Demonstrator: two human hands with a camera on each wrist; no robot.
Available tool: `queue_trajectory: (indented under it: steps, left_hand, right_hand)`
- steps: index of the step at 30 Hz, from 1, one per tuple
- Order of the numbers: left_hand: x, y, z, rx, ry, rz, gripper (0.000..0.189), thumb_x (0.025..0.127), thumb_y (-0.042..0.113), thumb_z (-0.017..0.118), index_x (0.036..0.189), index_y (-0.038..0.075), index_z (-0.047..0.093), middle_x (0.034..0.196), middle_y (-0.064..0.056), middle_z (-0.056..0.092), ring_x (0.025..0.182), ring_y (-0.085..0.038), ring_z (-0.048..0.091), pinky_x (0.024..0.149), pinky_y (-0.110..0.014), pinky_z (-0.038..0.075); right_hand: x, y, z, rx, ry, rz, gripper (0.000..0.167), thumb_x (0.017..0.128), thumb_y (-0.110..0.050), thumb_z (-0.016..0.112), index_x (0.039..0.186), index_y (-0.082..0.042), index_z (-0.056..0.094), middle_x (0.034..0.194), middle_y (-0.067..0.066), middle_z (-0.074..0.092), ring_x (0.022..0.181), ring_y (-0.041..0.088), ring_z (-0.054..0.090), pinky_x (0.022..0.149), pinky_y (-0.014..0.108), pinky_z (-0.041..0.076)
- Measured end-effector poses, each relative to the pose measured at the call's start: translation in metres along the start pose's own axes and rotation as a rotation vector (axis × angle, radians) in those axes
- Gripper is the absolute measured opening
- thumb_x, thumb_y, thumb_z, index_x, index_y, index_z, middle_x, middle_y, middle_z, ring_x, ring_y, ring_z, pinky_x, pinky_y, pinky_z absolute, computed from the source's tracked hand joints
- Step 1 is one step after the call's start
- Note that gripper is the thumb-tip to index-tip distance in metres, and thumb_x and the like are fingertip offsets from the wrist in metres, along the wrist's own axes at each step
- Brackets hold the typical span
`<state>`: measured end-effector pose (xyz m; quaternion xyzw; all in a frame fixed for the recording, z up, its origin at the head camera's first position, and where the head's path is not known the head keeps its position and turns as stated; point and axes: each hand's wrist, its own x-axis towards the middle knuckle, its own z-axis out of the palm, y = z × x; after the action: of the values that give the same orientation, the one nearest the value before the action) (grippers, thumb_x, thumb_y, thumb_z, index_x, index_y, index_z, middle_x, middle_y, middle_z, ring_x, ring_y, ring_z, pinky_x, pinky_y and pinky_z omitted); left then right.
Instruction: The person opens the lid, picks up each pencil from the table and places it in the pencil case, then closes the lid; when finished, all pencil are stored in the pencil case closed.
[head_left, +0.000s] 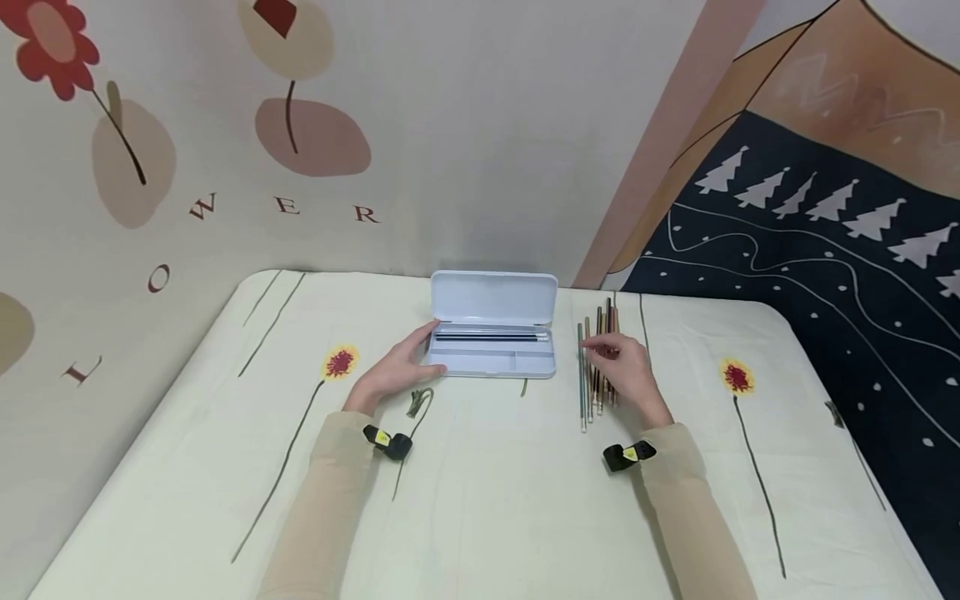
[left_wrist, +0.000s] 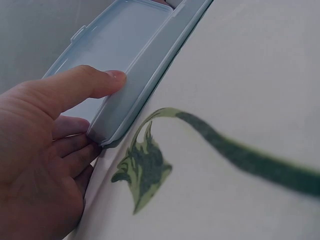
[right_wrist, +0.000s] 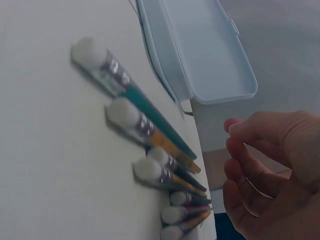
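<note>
A pale blue pencil case [head_left: 491, 364] lies with its lid [head_left: 493, 297] raised; dark pencils [head_left: 491, 337] with white erasers lie in its back compartment. My left hand [head_left: 401, 367] grips the case's left end, the thumb [left_wrist: 107, 84] on its front wall and the fingers around the corner. Right of the case several pencils lie side by side, eraser ends towards me, among them a teal pencil [head_left: 581, 392] and a yellowish pencil [right_wrist: 167, 147]. Over their far part hovers my right hand [head_left: 626, 367], thumb and forefinger tips close together, with nothing visible between them.
A white cloth [head_left: 480, 500] printed with flowers covers the table. Behind it hangs a patterned backdrop [head_left: 480, 167], close to the raised lid. Both wrists wear small black cameras [head_left: 393, 442].
</note>
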<state>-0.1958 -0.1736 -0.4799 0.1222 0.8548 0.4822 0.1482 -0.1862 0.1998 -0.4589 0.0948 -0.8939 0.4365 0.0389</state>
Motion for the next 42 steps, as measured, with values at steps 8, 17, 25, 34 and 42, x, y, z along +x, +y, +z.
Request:
queue_trajectory:
  steps: [8,17,25,34,42]
  left_hand:
    - [0.002,-0.001,0.0,0.001,0.001,0.012,0.086,0.088,0.02,0.072,0.155,0.009,0.019,0.158,-0.015,0.017,0.144,-0.034,0.01,0.115,-0.052,0.011]
    - [0.002,-0.003,-0.001,-0.002,-0.002,0.009,0.086,0.087,0.019,0.072,0.155,0.009,0.019,0.159,-0.015,0.017,0.144,-0.034,0.01,0.116,-0.049,0.01]
    - [-0.002,0.001,-0.004,-0.016,0.003,0.011,0.086,0.087,0.017,0.071,0.155,0.008,0.018,0.158,-0.016,0.016,0.144,-0.035,0.01,0.115,-0.052,0.01]
    - [-0.001,-0.002,-0.003,-0.025,-0.003,0.001,0.085,0.088,0.015,0.071,0.155,0.009,0.019,0.158,-0.016,0.016,0.144,-0.035,0.009,0.116,-0.052,0.01]
    - [0.001,-0.002,-0.002,-0.024,-0.005,0.008,0.086,0.087,0.018,0.071,0.155,0.009,0.019,0.158,-0.015,0.016,0.144,-0.034,0.009,0.116,-0.052,0.01]
  right_hand:
    - [-0.008,0.01,-0.012,0.016,0.023,0.014,0.019,0.09,0.003,0.061,0.106,0.007,0.069,0.099,0.019,0.064,0.09,0.029,0.059,0.08,0.036,0.052]
    - [-0.011,0.017,-0.019,0.0,0.051,0.088,0.024,0.09,0.003,0.06,0.112,0.007,0.067,0.103,0.022,0.066,0.092,0.032,0.061,0.081,0.038,0.051]
    - [-0.013,0.021,-0.021,-0.039,0.097,0.228,0.027,0.091,-0.006,0.06,0.115,0.007,0.064,0.104,0.025,0.065,0.098,0.038,0.06,0.085,0.046,0.049]
    - [-0.017,0.028,-0.016,-0.043,0.087,0.381,0.03,0.089,-0.011,0.06,0.116,0.003,0.064,0.1,0.018,0.064,0.088,0.028,0.057,0.073,0.033,0.044]
    - [-0.015,0.022,-0.008,-0.079,0.156,0.436,0.029,0.085,-0.015,0.066,0.108,0.002,0.066,0.09,0.015,0.066,0.078,0.027,0.06,0.066,0.034,0.043]
